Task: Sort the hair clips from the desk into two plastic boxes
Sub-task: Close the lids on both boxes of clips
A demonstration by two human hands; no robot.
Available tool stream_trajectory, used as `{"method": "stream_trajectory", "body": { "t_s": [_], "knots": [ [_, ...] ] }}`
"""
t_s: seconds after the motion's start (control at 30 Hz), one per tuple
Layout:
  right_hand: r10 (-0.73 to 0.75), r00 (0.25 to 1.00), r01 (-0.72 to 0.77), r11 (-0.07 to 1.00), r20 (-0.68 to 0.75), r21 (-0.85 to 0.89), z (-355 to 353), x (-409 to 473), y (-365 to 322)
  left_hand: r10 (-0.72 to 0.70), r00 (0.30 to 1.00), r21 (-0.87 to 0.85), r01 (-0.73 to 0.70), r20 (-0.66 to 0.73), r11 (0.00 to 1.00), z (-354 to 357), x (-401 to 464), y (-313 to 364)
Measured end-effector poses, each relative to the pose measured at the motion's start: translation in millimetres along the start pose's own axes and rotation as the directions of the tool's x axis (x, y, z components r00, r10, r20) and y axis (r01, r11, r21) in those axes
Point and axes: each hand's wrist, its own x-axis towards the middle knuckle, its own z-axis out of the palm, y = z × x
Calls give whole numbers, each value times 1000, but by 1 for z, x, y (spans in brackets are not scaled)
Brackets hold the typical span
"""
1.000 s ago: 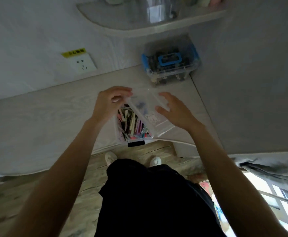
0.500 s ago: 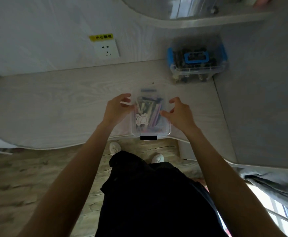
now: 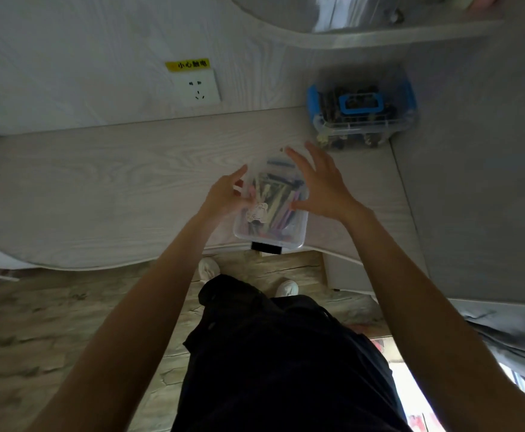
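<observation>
A clear plastic box (image 3: 269, 241) full of colourful hair clips (image 3: 278, 204) sits at the desk's front edge, with a clear lid and a white sticker on top. My left hand (image 3: 223, 196) is at its left rim, index finger straight along the edge and the other fingers bent over the rim onto the lid. My right hand (image 3: 323, 185) hovers over the box's right side with fingers spread straight, thumb near the right rim. A second clear box (image 3: 362, 107) with blue latches and a blue handle holds dark clips in the back right corner.
The pale wood desk (image 3: 99, 188) ends in a curved front edge, and the box overhangs it slightly. A wall socket (image 3: 197, 88) with a yellow label is on the back wall. A shelf (image 3: 364, 35) hangs above; a grey side panel (image 3: 473, 182) closes the right.
The lid that was tilted above the box now lies on it. My right hand has lifted off the box's side and spread its fingers. The view has shifted left.
</observation>
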Motion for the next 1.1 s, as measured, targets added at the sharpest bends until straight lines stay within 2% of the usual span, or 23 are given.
{"method": "stream_trajectory", "body": {
  "t_s": [0.07,0.2,0.27,0.33,0.4,0.47,0.53,0.63,0.7,0.77,0.83,1.0,1.1],
  "knots": [
    [33,999,-32,997,-17,66,-4,12,0,49,998,140,-54,39,989,-4,15,8],
    [348,933,-359,907,92,220,1,19,7,186,982,273,-183,16,945,-9,38,27],
    [415,908,-407,847,53,342,7,14,10,248,968,356,-224,-23,907,-10,43,31],
    [460,888,-410,788,3,458,11,9,12,265,955,386,-196,-133,902,-12,43,26],
    [505,863,-405,712,-19,573,13,8,13,220,942,315,-135,-254,939,-12,33,13],
    [507,858,-363,704,-76,610,16,8,12,66,942,101,-34,-328,994,-9,17,-4],
    [493,859,-327,734,-137,595,19,7,10,-146,946,-183,95,-288,979,-5,3,-20],
    [471,858,-285,766,-203,576,23,2,4,-337,930,-360,268,-145,894,-6,-7,-35],
    [448,861,-261,795,-240,547,25,1,3,-344,936,-421,282,-79,862,-7,-12,-36],
    [430,862,-237,809,-268,538,26,0,3,-305,948,-391,246,-94,887,-5,-18,-34],
    [425,857,-222,813,-290,538,27,0,3,-267,952,-338,205,-147,918,0,-27,-32],
    [416,859,-212,820,-299,531,30,0,5,-241,923,-340,133,-299,931,18,-33,-31],
    [397,862,-203,840,-315,503,33,-3,5,-138,915,-202,63,-380,977,22,-35,-28]
  ]
}}
